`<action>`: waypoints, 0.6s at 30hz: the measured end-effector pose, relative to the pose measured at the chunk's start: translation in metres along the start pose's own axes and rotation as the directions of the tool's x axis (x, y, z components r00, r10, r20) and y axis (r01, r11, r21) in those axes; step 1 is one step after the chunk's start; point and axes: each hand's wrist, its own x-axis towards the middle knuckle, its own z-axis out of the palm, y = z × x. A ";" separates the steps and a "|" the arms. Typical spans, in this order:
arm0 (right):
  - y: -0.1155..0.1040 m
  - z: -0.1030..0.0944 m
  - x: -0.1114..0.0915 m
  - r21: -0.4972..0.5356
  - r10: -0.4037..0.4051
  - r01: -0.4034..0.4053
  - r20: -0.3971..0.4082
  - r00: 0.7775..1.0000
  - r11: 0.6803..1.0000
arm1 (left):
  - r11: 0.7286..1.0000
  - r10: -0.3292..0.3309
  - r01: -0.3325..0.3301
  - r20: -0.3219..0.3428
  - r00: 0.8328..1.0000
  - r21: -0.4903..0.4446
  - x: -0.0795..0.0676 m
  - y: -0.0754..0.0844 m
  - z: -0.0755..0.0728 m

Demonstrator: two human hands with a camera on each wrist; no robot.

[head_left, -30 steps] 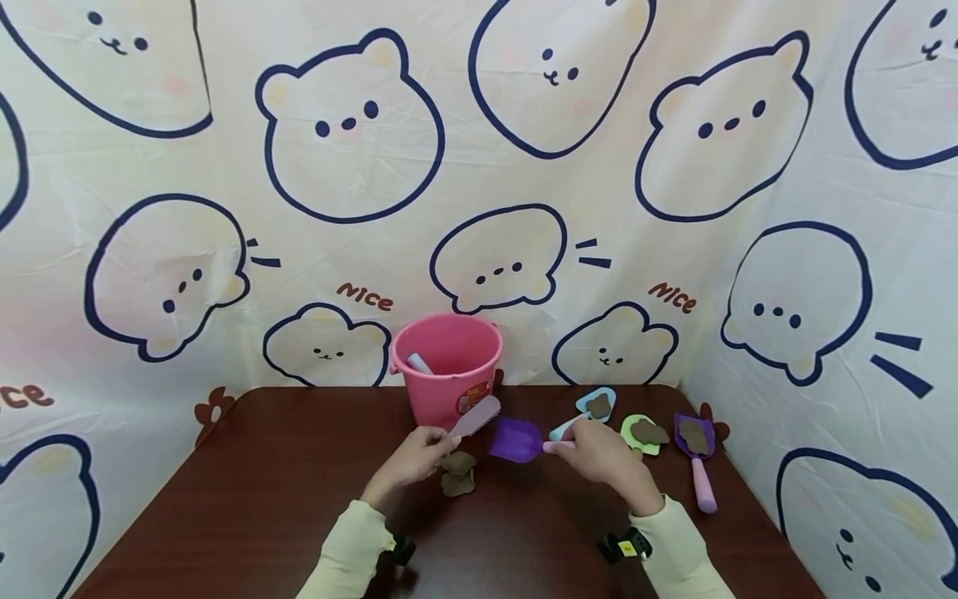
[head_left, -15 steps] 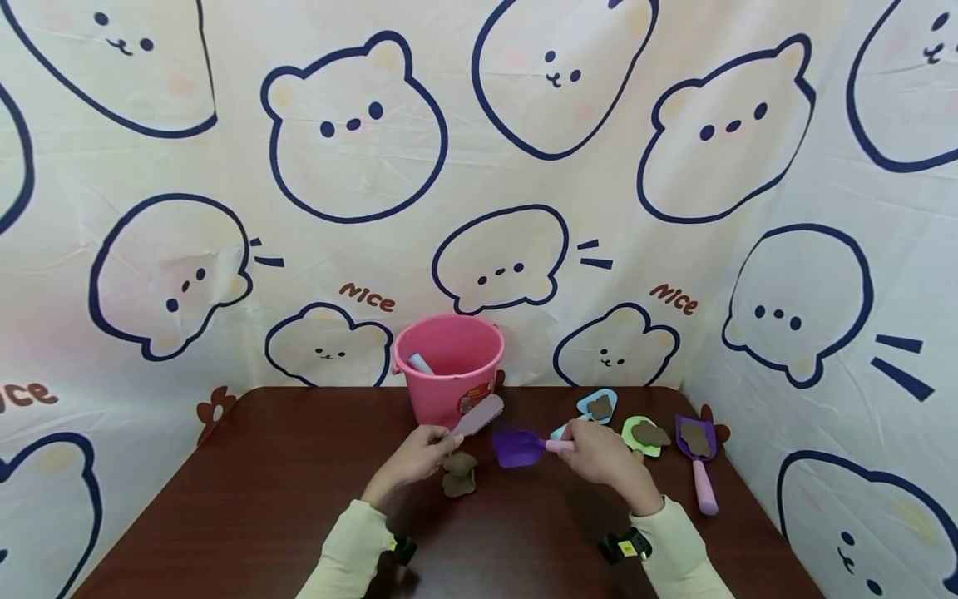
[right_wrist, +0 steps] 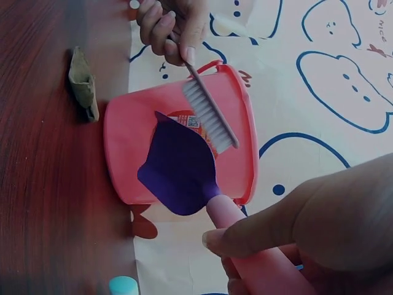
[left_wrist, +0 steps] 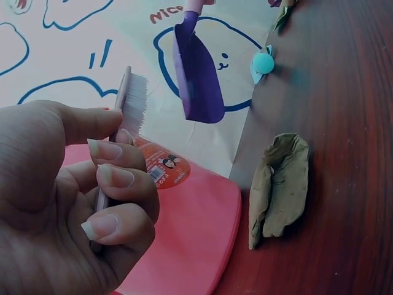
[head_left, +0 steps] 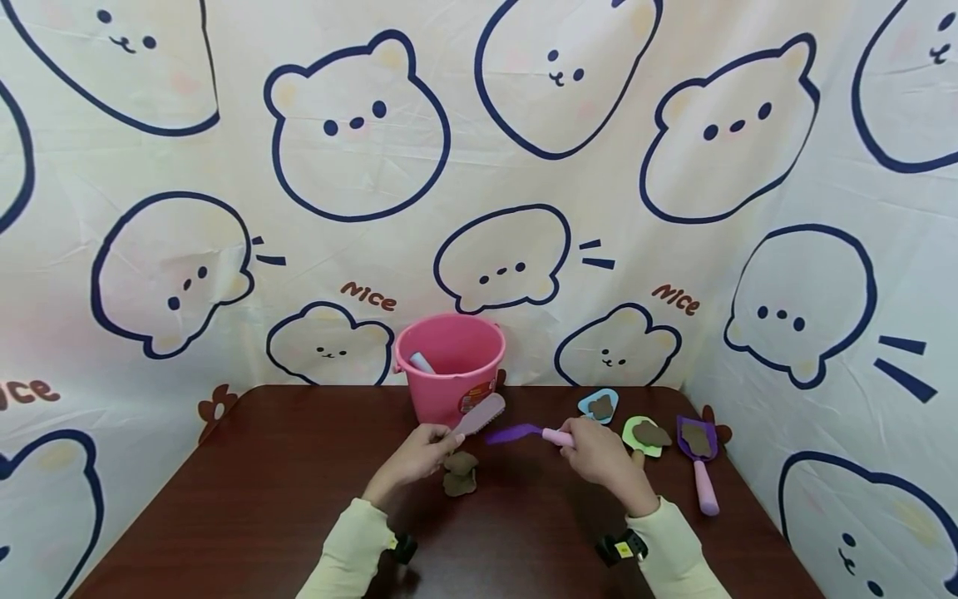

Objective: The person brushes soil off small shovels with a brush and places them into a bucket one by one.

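Observation:
My left hand point(head_left: 414, 457) grips a pale pink brush point(head_left: 481, 414) by its handle; white bristles point(left_wrist: 136, 101) show in the left wrist view. In my right hand point(head_left: 602, 457) is a toy shovel with a purple blade point(head_left: 514, 433) and a pink handle point(right_wrist: 255, 258). The blade is tilted, held just beside the brush with a small gap between them. Below the left hand, a brownish-grey clay lump point(head_left: 460, 474) lies on the table. Behind the brush stands a pink bucket point(head_left: 449, 366) with a light-coloured handle point(head_left: 421, 363) poking up inside.
At the right of the brown table point(head_left: 247, 499) lie a blue shovel point(head_left: 609, 394), a green shovel point(head_left: 632, 448) and a second purple shovel point(head_left: 706, 491), each bearing a clay piece. A curtain with bear drawings point(head_left: 359, 175) hangs behind and at the sides.
The purple blade in my right hand has turned from facing up to nearly edge-on and lifted slightly. My left hand and the brush have stayed almost where they were.

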 end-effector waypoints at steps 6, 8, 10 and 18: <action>-0.002 0.001 -0.002 0.024 0.016 -0.016 0.003 1.000 1.000 | 0.999 0.005 -0.004 0.029 1.000 -0.033 -0.001 0.003 0.002; -0.003 0.003 -0.002 0.027 0.013 -0.014 0.003 1.000 1.000 | 1.000 -0.003 0.004 0.030 1.000 -0.029 -0.001 0.003 0.004; -0.003 0.004 -0.001 0.028 0.012 -0.012 0.001 1.000 1.000 | 1.000 -0.007 0.008 0.030 1.000 -0.024 0.000 0.003 0.005; -0.004 0.013 0.006 0.058 0.045 -0.046 0.017 0.999 0.997 | 0.999 0.038 -0.040 0.052 0.998 0.026 0.003 0.003 0.014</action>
